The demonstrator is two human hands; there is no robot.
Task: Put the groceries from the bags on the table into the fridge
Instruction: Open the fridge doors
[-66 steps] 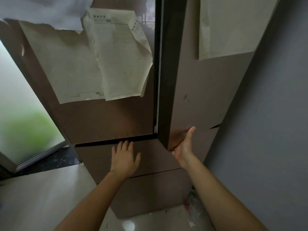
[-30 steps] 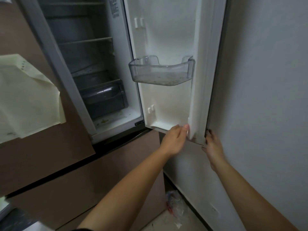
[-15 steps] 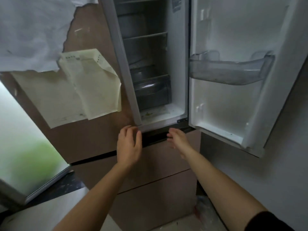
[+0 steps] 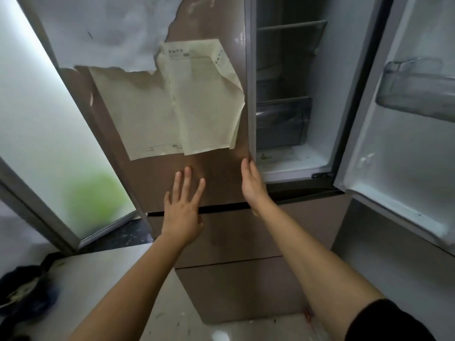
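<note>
The brown fridge stands in front of me. Its left door [image 4: 216,173] is closed, and its right door [image 4: 398,148] is swung wide open. My left hand [image 4: 183,210] lies flat on the lower part of the left door, fingers spread and holding nothing. My right hand [image 4: 251,185] is on that door's right edge, with the fingers up against the edge strip. Inside the fridge I see bare shelves [image 4: 290,24], a dark crisper drawer [image 4: 280,124] and a crumb-strewn white floor. No groceries or bags show clearly.
Curled papers [image 4: 197,99] hang on the left door. The open door carries a clear bin [image 4: 418,94]. Brown drawer fronts [image 4: 246,239] sit below. A frosted glass panel [image 4: 37,119] is at left and a grey wall [image 4: 394,279] at right. A dark bundle [image 4: 24,294] lies at lower left.
The right door was pulled open and let go. Both hands then moved left; the left hand now rests on the left door and the right hand has risen to that door's edge.
</note>
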